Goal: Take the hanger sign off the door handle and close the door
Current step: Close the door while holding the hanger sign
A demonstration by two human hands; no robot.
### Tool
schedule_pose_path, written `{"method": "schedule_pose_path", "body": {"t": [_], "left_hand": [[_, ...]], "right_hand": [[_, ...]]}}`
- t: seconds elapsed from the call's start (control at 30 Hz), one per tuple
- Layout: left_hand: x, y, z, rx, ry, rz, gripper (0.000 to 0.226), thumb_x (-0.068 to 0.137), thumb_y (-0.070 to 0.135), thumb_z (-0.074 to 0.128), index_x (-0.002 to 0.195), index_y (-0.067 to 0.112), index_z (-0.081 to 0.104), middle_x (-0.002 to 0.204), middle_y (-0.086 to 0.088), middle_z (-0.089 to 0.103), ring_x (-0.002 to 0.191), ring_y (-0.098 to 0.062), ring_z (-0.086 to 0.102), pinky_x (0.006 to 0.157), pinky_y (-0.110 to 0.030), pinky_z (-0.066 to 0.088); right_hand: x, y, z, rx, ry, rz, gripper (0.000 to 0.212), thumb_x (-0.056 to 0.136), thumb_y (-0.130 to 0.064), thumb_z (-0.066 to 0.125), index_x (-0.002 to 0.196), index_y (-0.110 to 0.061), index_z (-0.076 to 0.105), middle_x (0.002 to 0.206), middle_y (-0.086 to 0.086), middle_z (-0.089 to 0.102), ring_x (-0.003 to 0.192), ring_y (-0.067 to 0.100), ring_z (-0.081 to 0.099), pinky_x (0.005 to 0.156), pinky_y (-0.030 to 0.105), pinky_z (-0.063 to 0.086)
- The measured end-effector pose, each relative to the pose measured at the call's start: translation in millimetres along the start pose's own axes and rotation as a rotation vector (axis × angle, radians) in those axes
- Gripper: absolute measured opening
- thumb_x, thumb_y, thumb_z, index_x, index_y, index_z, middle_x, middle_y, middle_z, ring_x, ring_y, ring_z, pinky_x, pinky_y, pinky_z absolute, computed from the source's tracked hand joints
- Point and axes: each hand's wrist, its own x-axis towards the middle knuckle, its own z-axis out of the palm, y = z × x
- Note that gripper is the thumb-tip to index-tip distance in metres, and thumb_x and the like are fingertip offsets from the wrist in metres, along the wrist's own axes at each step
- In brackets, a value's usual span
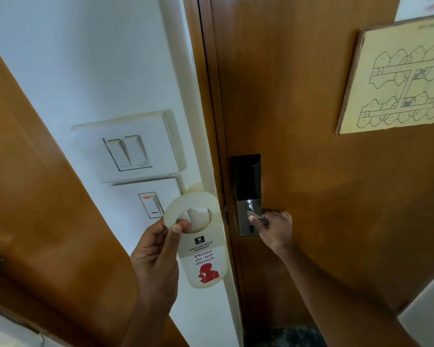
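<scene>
Hanger sign off the handle, door at its frame

The "Please do not disturb" hanger sign (201, 249) is pinched by the left hand (156, 256); the lever door handle (254, 216) is gripped by the right hand (273, 230).

Both hands (156, 256) and forearms are bare, with short trimmed nails.
</scene>
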Motion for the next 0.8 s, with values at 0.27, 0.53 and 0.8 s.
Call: {"method": "schedule_pose_path", "body": {"t": [0.27, 0.53, 0.8], "left_hand": [[-7, -3, -1, -0.003, 0.004, -0.021, 0.034, 0.095, 0.018, 0.063, 0.112, -0.012, 0.060, 0.104, -0.005, 0.074, 0.102, -0.021, 0.068, 0.075, -0.027, 0.058], [-1, 1, 2, 0.017, 0.006, -0.008, 0.044, 0.087, 0.028, 0.064, 0.111, -0.009, 0.062, 0.104, -0.001, 0.075, 0.101, -0.017, 0.068, 0.073, -0.024, 0.059], [-2, 1, 3, 0.045, 0.013, -0.042, 0.034, 0.087, 0.028, 0.065, 0.108, 0.002, 0.066, 0.104, -0.001, 0.075, 0.101, -0.021, 0.070, 0.071, -0.026, 0.060]], "right_hand": [[-2, 4, 3, -0.004, -0.013, -0.005, 0.041, 0.087, -0.051, 0.070, 0.061, -0.021, 0.059, 0.065, -0.005, 0.063, 0.070, 0.014, 0.053, 0.095, 0.046, 0.043], [4, -1, -1, -0.016, -0.038, -0.004, 0.041, 0.088, -0.055, 0.066, 0.064, -0.023, 0.057, 0.066, -0.007, 0.060, 0.074, 0.015, 0.055, 0.096, 0.043, 0.041], [9, -1, -5, -0.085, -0.174, -0.032, 0.051, 0.092, -0.062, 0.055, 0.053, -0.028, 0.048, 0.052, -0.015, 0.048, 0.065, 0.011, 0.055, 0.097, 0.039, 0.039]]}}
